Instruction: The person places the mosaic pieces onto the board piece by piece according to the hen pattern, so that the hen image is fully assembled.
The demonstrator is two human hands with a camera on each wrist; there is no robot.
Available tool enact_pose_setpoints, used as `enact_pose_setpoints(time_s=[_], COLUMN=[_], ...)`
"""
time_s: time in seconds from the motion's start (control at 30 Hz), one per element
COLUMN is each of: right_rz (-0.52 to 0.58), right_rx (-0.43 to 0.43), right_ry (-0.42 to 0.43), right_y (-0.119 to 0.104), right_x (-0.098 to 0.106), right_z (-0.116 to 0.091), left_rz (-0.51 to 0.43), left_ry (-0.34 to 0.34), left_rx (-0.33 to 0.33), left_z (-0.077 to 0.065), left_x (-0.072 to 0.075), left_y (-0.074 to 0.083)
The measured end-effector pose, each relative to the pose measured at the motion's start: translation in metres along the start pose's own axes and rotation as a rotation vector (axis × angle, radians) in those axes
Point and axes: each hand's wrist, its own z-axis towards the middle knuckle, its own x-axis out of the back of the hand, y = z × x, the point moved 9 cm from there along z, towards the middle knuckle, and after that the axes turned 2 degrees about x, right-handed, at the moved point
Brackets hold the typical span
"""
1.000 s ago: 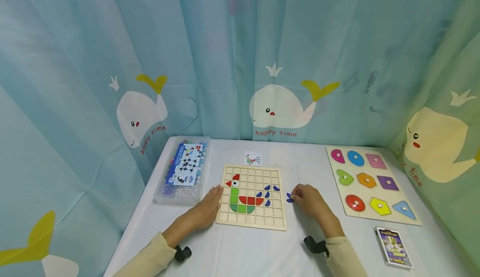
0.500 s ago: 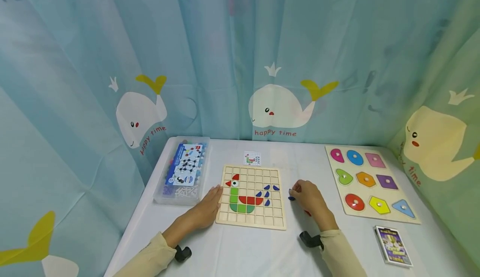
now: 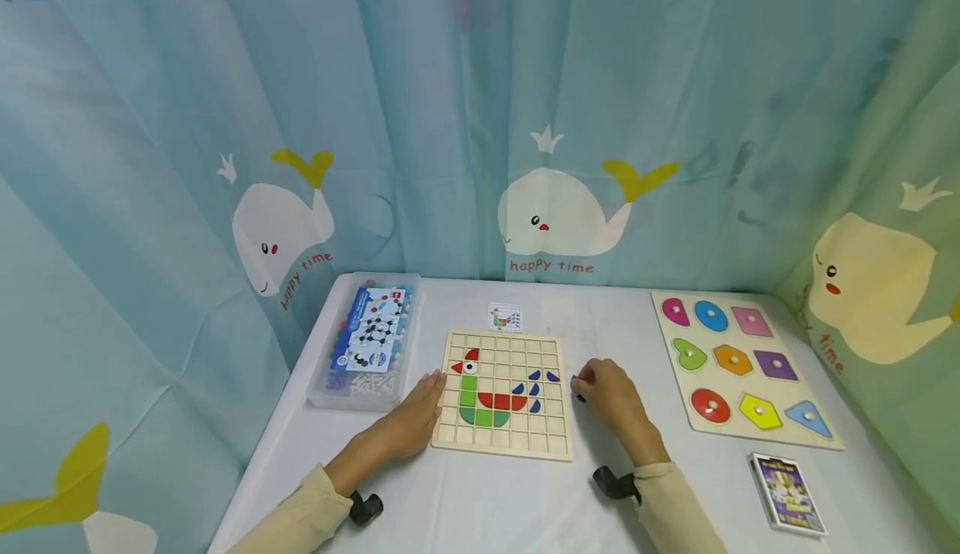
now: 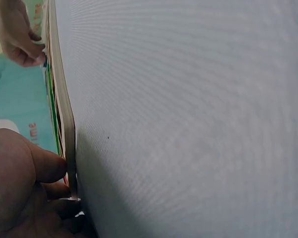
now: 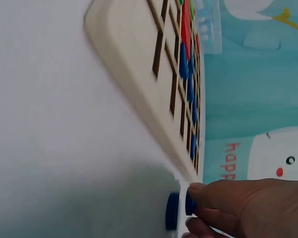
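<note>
A square wooden grid board lies on the table, with red, green and blue pieces set in it as a bird shape. My left hand rests along the board's left edge, its thumb touching the side. Just off the right edge, my right hand pinches a small blue half-round piece between thumb and finger. Below those fingertips a second blue piece lies on the white cloth, mostly covered by the hand in the head view.
Behind the board lies a small picture card with a similar bird. A clear plastic case stands to the left. On the right are a shape puzzle board and a card box. A whale-print curtain hangs behind.
My right hand has drawn in slightly toward the board, with a blue piece now pinched in its fingers. The left hand stays at the board's edge.
</note>
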Motion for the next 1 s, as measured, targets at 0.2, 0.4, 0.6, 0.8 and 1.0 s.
enact_pose_setpoints(time_s=[0.2, 0.4, 0.6, 0.8, 1.0], right_rz=[0.027, 0.035, 0.017, -0.017, -0.051], right_rx=[0.054, 0.106, 0.095, 0.077, 0.080], right_ry=[0.037, 0.014, -0.005, -0.029, -0.042], right_y=[-0.021, -0.036, -0.036, -0.037, -0.036], right_x=[-0.006, -0.020, -0.027, -0.025, -0.025], right_z=[-0.002, -0.006, -0.010, -0.013, -0.015], left_rz=[0.000, -0.007, -0.020, -0.023, -0.020], left_ry=[0.002, 0.004, -0.003, -0.013, 0.002], left_rx=[-0.001, -0.012, -0.013, 0.003, -0.001], left_z=[0.000, -0.001, -0.003, -0.001, 0.001], left_x=[0.000, 0.002, 0.004, 0.003, 0.000], left_y=[0.000, 0.002, 0.004, 0.002, -0.001])
